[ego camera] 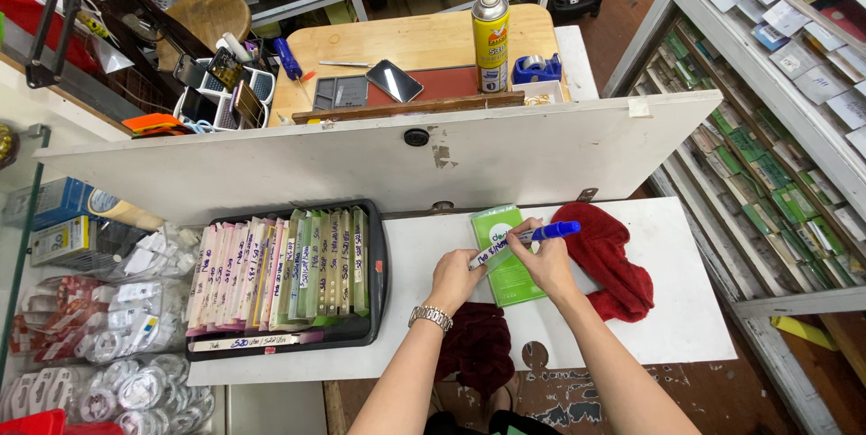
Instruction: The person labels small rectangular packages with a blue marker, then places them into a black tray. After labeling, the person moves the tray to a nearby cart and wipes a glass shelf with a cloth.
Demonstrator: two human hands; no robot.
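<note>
My right hand (545, 260) grips a blue marker (528, 238) with its tip over a green flat package (507, 256) that lies on the white counter (667, 327). My left hand (454, 276), with a metal watch on the wrist, presses down on the package's left edge. A red cloth (609, 259) lies bunched just right of my right hand.
A black tray (377, 291) of several upright labelled packets sits left of my hands. A raised white panel (379, 160) stands behind. Beyond it a wooden table (415, 42) bears a yellow spray can (491, 38), a phone (394, 80) and a tape dispenser (538, 68). Shelves of packets (776, 173) line the right.
</note>
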